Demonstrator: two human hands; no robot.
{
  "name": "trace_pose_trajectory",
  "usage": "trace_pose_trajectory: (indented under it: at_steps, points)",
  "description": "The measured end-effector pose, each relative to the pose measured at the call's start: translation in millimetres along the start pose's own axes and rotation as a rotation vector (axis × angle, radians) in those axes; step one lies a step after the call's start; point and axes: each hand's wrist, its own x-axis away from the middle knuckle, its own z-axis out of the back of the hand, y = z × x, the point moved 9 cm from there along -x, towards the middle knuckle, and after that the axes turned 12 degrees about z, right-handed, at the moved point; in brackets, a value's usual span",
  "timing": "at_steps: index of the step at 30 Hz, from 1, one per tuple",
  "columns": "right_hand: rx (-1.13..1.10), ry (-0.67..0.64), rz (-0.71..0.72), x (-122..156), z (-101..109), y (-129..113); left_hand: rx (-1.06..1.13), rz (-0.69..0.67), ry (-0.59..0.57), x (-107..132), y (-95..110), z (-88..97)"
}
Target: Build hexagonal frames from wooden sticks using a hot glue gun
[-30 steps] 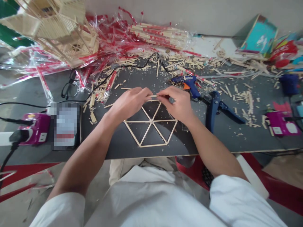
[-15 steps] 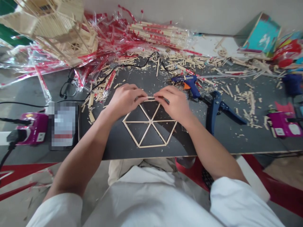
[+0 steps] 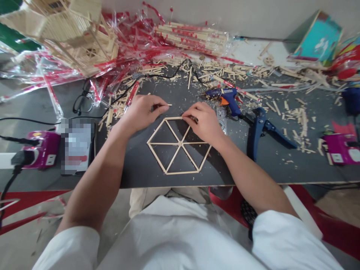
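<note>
The left grip (image 3: 143, 113) was pressed together, thumb and fingers pinching a thin wooden stick (image 3: 166, 105) whose tip poked out to the right of the fingertips. The right grip (image 3: 203, 123) was bunched on the top bar of a hexagon frame (image 3: 179, 143) and pinched that bar near its right corner, a short way from the stick. The frame, made of thin wooden sticks with six spokes meeting at a central joint, lay flat on the black worktop (image 3: 135, 176), directly below and between the two grips. Just beyond the right grip sat a blue glue gun (image 3: 227, 97) with an orange trigger, and further right lay blue pliers (image 3: 260, 127). Wood offcuts (image 3: 298, 123) were scattered across the worktop on that side and in a band beyond both grips. Beyond the left grip lay a tangle of red-striped plastic wrappers (image 3: 135, 48), with a stick model (image 3: 75, 37) on top of them. Well to the left of that grip were glasses (image 3: 83, 103), a blurred-out device (image 3: 77, 146) and a magenta power socket (image 3: 42, 150). A second magenta socket (image 3: 341, 149) stood far off to the right.
</note>
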Motion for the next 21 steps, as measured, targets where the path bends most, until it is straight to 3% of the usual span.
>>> trace_pose_trajectory:
  at_steps: [10, 21]
  points:
    - [0.000, 0.002, -0.033, 0.8, -2.2, 4.9, -0.002, -0.056, -0.042, -4.1, -9.8, -11.0]
    - [-0.016, 0.028, -0.033, 1.8, -1.2, 5.7, -0.045, -0.167, -0.109, -0.4, 3.3, -18.6]
